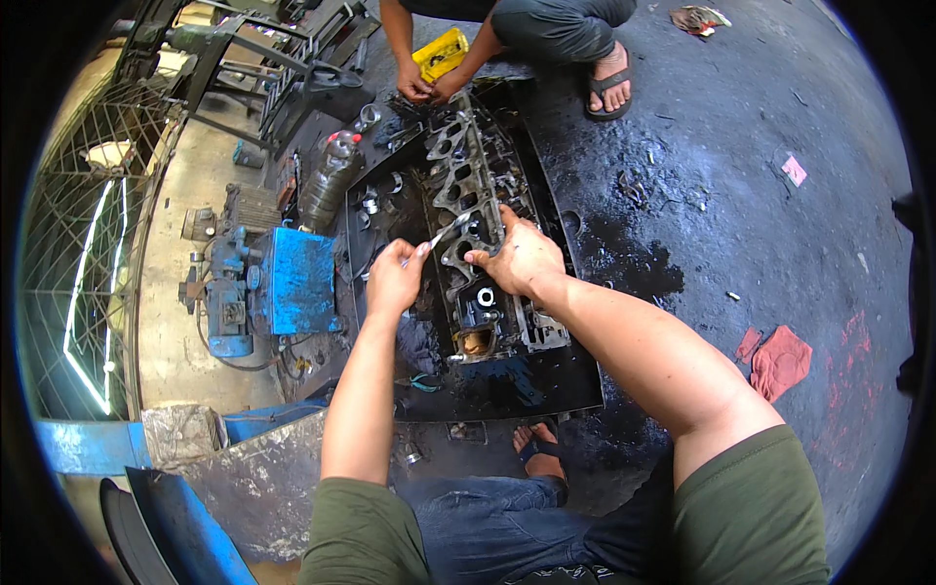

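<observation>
Left hand (395, 278) pinches a slim tool (445, 234); right hand (526, 259) lies half-spread on the engine casting (479, 181). Looks heavy, rigid, probably oil-slick; best gripped by outer edges.

The bare left hand (393, 280) tops a nearly upright bare left forearm (359, 400), thumb and fingers pinched. The bare right arm (634, 341) slants inward; the bare right hand (526, 257) spreads thumb from forefinger, its other fingers apparently hidden.
</observation>
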